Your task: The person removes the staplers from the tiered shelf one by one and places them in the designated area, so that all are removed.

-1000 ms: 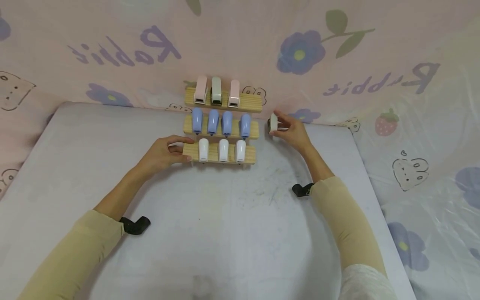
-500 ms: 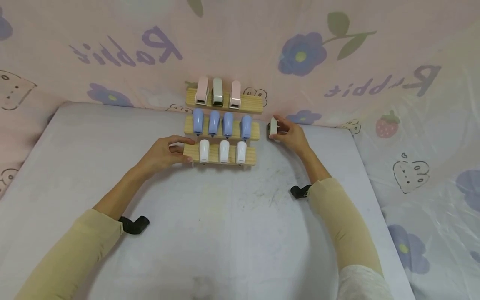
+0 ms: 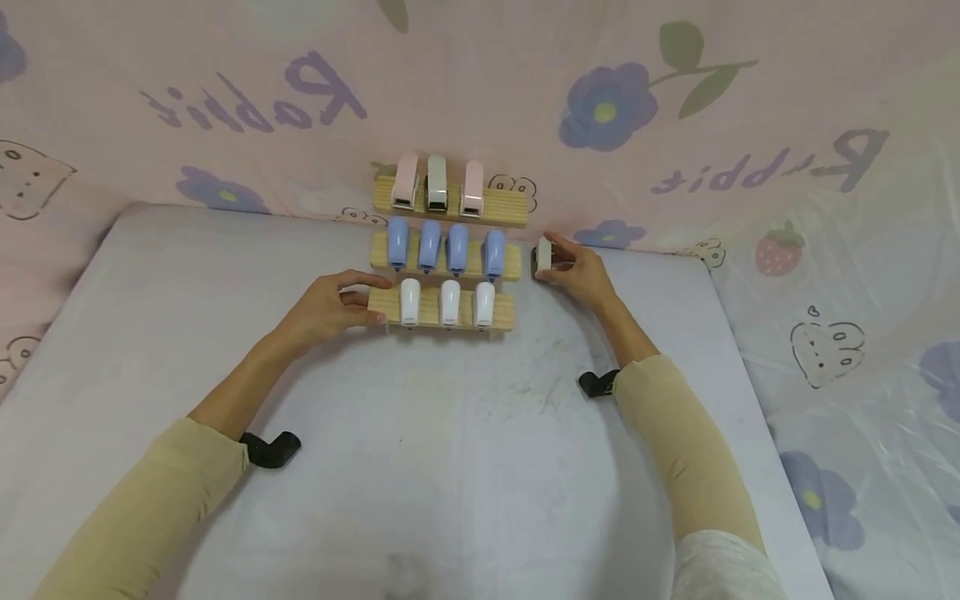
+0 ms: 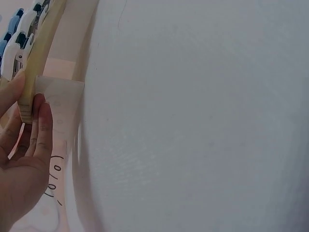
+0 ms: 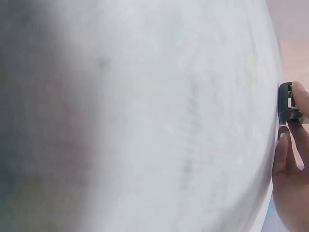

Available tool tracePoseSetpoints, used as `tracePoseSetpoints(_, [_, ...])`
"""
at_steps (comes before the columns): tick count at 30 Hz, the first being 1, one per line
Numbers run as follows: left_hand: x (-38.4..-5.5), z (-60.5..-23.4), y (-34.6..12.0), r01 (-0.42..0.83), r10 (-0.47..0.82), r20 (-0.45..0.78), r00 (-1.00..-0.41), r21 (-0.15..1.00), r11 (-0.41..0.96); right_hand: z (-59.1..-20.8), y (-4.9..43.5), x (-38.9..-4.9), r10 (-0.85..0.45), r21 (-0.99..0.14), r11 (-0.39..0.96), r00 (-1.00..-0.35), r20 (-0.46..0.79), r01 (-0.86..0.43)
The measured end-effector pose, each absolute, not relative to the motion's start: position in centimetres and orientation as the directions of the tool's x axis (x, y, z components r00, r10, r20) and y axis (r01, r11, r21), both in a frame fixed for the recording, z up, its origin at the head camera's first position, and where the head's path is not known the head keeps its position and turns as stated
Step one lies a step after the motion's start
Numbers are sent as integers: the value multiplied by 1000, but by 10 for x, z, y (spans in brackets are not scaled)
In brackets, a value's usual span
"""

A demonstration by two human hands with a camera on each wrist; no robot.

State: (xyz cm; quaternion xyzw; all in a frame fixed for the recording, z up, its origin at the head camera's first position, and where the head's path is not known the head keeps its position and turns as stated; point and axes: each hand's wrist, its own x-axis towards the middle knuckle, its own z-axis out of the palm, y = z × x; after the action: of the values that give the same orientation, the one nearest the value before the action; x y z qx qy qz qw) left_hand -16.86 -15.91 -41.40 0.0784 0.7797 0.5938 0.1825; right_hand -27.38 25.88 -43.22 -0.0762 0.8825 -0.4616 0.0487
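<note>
My left hand (image 3: 326,308) grips the left end of the lowest wooden shelf board (image 3: 382,307), thumb on top and fingers beneath in the left wrist view. Three white mini staplers (image 3: 450,302) stand on that board. My right hand (image 3: 585,273) pinches a pale grey-green mini stapler (image 3: 543,254) at table height, just right of the middle board (image 3: 513,261). Its dark base (image 5: 285,101) shows in the right wrist view; part of its body is hidden by the fingers. Several blue mini staplers (image 3: 430,245) line the middle board.
On the top board (image 3: 506,206) stand two pink mini staplers (image 3: 472,187) and a grey-green one (image 3: 437,182) between them. The stepped rack is near the back of the white-covered table (image 3: 420,467), close to a rabbit-print curtain (image 3: 480,67).
My right hand has come down slightly and a little left with the grey-green stapler, toward the tabletop. My left hand keeps its hold on the lowest board.
</note>
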Motion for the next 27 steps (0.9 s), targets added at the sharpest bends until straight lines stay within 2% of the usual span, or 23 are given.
tracePoseSetpoints(6, [-170, -415, -160, -92, 327, -185, -927, 955, 281, -431, 258, -273, -189, -846, 530, -981, -43, -65])
tracePoseSetpoints(12, [-168, -415, -160, -80, 348, -173, -922, 961, 266, -427, 261, -272, -207, -819, 570, -976, -62, -69])
tracePoseSetpoints(27, [-168, -413, -159, -96, 357, -192, -914, 958, 269, -410, 268, -267, -153, -845, 521, -987, 49, -123])
